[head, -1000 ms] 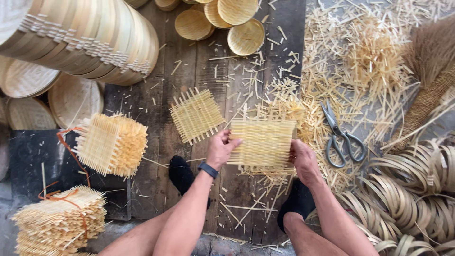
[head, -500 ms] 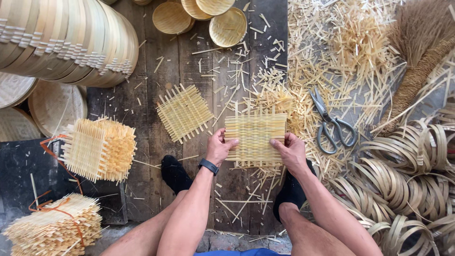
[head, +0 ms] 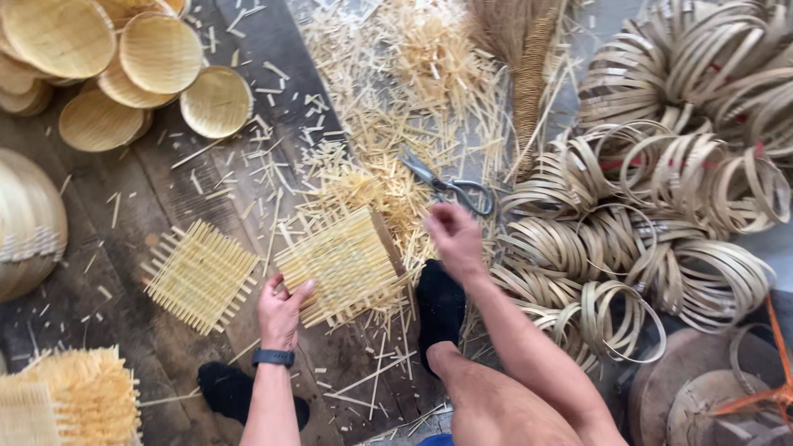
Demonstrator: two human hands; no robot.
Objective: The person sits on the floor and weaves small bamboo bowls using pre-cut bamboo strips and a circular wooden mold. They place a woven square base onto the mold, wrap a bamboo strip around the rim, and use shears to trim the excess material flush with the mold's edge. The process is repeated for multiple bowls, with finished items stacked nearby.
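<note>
Left hand (head: 282,310) grips the woven mat (head: 343,266) at its near edge on the plank floor, right hand (head: 454,239) hovers half-curled, empty, just short of the scissors (head: 450,186), and one-handed, loose strips could slip out.

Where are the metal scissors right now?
In the head view, the metal scissors lie right of centre on the scattered pale bamboo offcuts, just above the right hand and left of the coiled bamboo hoops.
</note>
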